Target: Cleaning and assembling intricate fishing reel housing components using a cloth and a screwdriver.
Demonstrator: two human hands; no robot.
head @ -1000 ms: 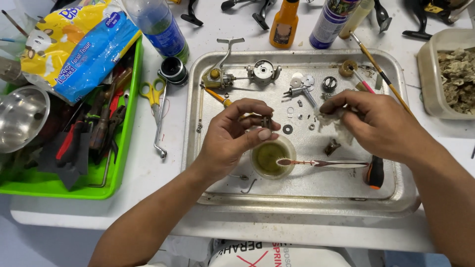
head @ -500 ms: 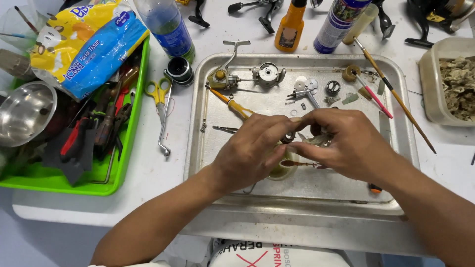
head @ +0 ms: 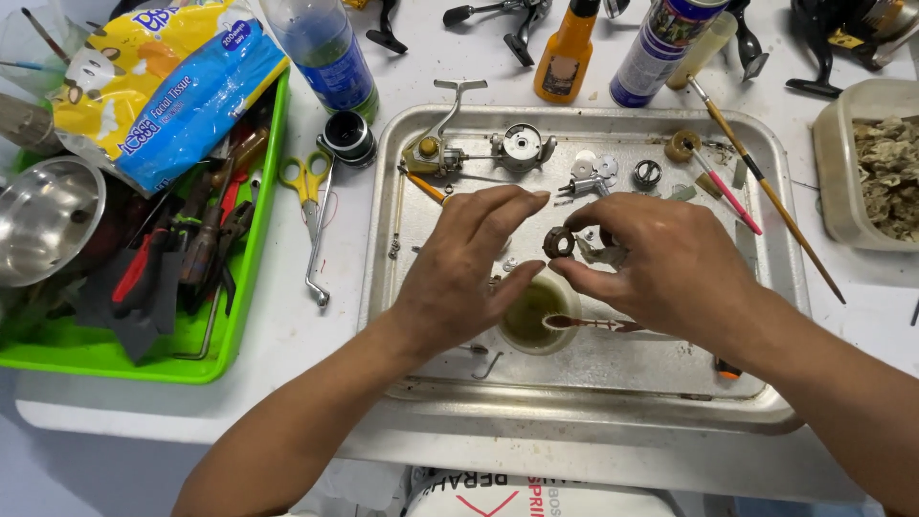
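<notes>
While both hands hover over the metal tray (head: 766, 402), its contents show: a reel body w/ crank arm (head: 436, 148) and a round grey housing (head: 522, 146) at the far edge, washers and small bits near centre, two thin brushes (head: 766, 196) lying slanted across the right rim. Small round cup (head: 526, 316) sits mid-tray w/ greenish-yellow grease inside; a brush tip (head: 565, 322) rests in it. Green bin (head: 144, 369) at left is packed w/ pliers, screwdrivers etc.; a steel bowl (head: 43, 215) and tissue pack (head: 163, 81) sit on top. Beige tub (head: 838, 163) at right holds crumpled brownish scraps.

Right hand (head: 670, 263): thumb and forefinger pinched on a small dark ring-shaped part (head: 558, 242), held just above the cup. Left hand (head: 459, 278): half open, fingers extended toward the ring, thumb beside the cup; can't tell if it touches the ring.
</notes>
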